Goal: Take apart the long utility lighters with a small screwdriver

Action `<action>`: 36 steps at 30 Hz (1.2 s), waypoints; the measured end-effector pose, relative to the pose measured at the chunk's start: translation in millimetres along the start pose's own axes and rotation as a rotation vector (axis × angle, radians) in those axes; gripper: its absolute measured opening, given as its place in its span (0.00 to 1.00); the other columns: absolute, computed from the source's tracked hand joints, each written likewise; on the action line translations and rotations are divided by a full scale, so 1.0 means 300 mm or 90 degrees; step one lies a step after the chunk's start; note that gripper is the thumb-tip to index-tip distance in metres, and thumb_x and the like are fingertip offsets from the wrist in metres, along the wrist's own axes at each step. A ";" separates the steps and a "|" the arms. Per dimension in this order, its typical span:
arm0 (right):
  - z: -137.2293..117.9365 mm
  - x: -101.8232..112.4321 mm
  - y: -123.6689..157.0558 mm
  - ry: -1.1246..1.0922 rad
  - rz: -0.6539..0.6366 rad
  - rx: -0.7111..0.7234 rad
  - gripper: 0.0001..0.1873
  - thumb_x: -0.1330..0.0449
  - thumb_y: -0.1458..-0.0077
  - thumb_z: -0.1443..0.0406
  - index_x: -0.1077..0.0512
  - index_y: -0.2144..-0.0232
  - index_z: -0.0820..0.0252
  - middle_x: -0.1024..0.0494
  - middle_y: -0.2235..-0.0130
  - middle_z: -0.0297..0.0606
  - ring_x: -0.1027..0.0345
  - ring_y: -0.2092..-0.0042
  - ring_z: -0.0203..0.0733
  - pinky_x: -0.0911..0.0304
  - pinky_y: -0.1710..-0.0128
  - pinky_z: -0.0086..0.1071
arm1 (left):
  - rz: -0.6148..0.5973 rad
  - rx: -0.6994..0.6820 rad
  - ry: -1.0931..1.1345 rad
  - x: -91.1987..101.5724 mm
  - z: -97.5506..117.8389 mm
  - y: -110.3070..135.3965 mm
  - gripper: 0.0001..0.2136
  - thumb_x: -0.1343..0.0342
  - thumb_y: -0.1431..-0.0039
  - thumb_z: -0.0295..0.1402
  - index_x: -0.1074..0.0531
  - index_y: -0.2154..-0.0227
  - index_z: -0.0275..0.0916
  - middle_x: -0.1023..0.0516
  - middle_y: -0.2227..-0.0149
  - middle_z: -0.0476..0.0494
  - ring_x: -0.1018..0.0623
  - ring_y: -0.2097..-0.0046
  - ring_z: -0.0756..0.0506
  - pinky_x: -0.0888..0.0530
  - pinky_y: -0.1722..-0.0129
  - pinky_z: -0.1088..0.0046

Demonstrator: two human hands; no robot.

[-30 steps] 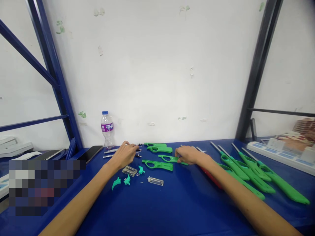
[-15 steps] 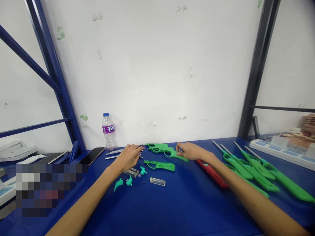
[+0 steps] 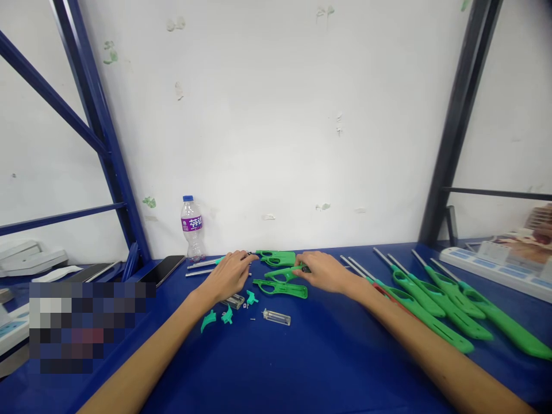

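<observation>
My right hand (image 3: 322, 270) is closed on one end of a green lighter shell half (image 3: 279, 273) and holds it just above the blue table (image 3: 302, 368). Another green shell half (image 3: 281, 288) lies just in front of it, and two more (image 3: 276, 256) are stacked behind. My left hand (image 3: 230, 275) is curled, with its fingertips pinched near small dark parts beside the metal tubes (image 3: 199, 266); what it pinches is too small to name. Teal triggers (image 3: 208, 320) and clear fuel tanks (image 3: 276, 317) lie in front of my left hand.
Several finished green stick lighters (image 3: 435, 302) lie in a row on the right. A water bottle (image 3: 192, 227) stands by the wall, with a dark phone (image 3: 161, 269) to its left. A white power strip (image 3: 495, 271) runs along the far right, and blue rack posts (image 3: 107, 155) stand at left.
My right hand has lifted a green shell half and carried it left toward the middle, next to my left hand. My left hand has shifted slightly farther back.
</observation>
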State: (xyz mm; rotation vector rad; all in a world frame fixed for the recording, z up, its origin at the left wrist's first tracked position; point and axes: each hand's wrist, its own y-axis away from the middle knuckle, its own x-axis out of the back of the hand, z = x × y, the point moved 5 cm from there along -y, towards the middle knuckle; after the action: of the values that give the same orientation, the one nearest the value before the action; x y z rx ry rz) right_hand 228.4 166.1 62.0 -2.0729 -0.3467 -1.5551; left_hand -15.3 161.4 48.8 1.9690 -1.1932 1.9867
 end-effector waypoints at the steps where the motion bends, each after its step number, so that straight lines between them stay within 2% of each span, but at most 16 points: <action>1: 0.004 0.004 -0.001 -0.002 0.012 -0.008 0.11 0.41 0.35 0.58 0.23 0.59 0.58 0.18 0.59 0.45 0.25 0.57 0.51 0.44 0.64 0.33 | -0.002 -0.001 0.005 -0.003 0.001 0.002 0.16 0.54 0.31 0.27 0.29 0.45 0.40 0.24 0.53 0.38 0.24 0.49 0.39 0.27 0.48 0.58; 4: 0.006 0.024 -0.001 -0.038 0.038 -0.023 0.13 0.44 0.34 0.59 0.23 0.57 0.59 0.18 0.61 0.45 0.25 0.59 0.50 0.43 0.64 0.34 | -0.005 -0.006 0.019 -0.007 0.013 0.009 0.14 0.51 0.31 0.29 0.27 0.47 0.41 0.23 0.52 0.38 0.24 0.49 0.40 0.27 0.48 0.60; 9: -0.019 0.033 0.001 -0.163 0.004 -0.006 0.21 0.51 0.30 0.54 0.23 0.59 0.60 0.18 0.67 0.39 0.24 0.65 0.42 0.39 0.65 0.30 | 0.004 -0.012 0.029 -0.001 0.038 0.005 0.21 0.46 0.31 0.37 0.35 0.37 0.43 0.26 0.45 0.36 0.26 0.44 0.37 0.29 0.44 0.56; 12: -0.025 0.022 0.000 -0.202 -0.002 -0.007 0.23 0.52 0.30 0.52 0.23 0.59 0.61 0.18 0.66 0.40 0.25 0.66 0.41 0.39 0.67 0.31 | -0.009 -0.019 0.025 -0.011 0.038 -0.008 0.14 0.46 0.31 0.34 0.28 0.44 0.41 0.23 0.49 0.38 0.24 0.48 0.38 0.28 0.47 0.58; 14: -0.025 0.015 0.000 -0.202 0.008 -0.005 0.24 0.48 0.33 0.49 0.22 0.57 0.60 0.18 0.66 0.40 0.26 0.67 0.42 0.41 0.68 0.31 | -0.020 -0.014 0.018 -0.020 0.029 -0.014 0.11 0.47 0.31 0.30 0.26 0.49 0.40 0.21 0.53 0.39 0.23 0.51 0.38 0.28 0.48 0.58; 17: -0.036 0.004 0.003 -0.154 -0.001 0.023 0.29 0.39 0.44 0.41 0.21 0.54 0.56 0.18 0.68 0.38 0.28 0.69 0.43 0.44 0.70 0.32 | -0.032 0.001 0.010 -0.029 0.015 -0.018 0.10 0.49 0.30 0.29 0.25 0.51 0.39 0.19 0.55 0.39 0.23 0.52 0.38 0.29 0.49 0.56; 19: -0.050 0.000 0.008 -0.102 -0.003 0.048 0.31 0.36 0.48 0.38 0.20 0.55 0.54 0.18 0.67 0.38 0.28 0.69 0.44 0.46 0.71 0.32 | -0.044 0.009 0.011 -0.029 0.013 -0.018 0.10 0.49 0.30 0.29 0.24 0.52 0.39 0.19 0.56 0.39 0.22 0.52 0.38 0.30 0.49 0.56; 25: -0.078 -0.007 0.021 0.039 0.026 0.077 0.25 0.40 0.40 0.43 0.18 0.59 0.55 0.16 0.62 0.42 0.24 0.62 0.49 0.44 0.68 0.34 | -0.089 0.015 0.035 -0.034 0.036 -0.013 0.10 0.46 0.31 0.32 0.22 0.53 0.40 0.18 0.55 0.39 0.22 0.50 0.37 0.29 0.49 0.61; 31: -0.074 -0.042 0.023 0.099 -0.005 0.066 0.25 0.37 0.43 0.44 0.18 0.56 0.56 0.16 0.57 0.45 0.22 0.57 0.52 0.39 0.64 0.34 | -0.131 0.023 0.063 -0.049 0.044 -0.010 0.11 0.47 0.31 0.31 0.21 0.52 0.40 0.18 0.54 0.39 0.21 0.51 0.38 0.29 0.51 0.63; 36: -0.068 -0.072 0.017 0.118 -0.027 0.045 0.26 0.36 0.44 0.43 0.18 0.55 0.55 0.15 0.60 0.45 0.21 0.56 0.55 0.36 0.62 0.36 | -0.146 0.019 0.085 -0.059 0.037 -0.015 0.12 0.49 0.31 0.28 0.20 0.54 0.41 0.18 0.55 0.40 0.20 0.51 0.39 0.30 0.50 0.63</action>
State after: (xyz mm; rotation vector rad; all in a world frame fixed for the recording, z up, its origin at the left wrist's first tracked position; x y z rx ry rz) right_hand 207.7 153.0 44.4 -1.8620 -0.3729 -1.7202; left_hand -1.0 165.8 33.4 1.8564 -0.8693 1.9924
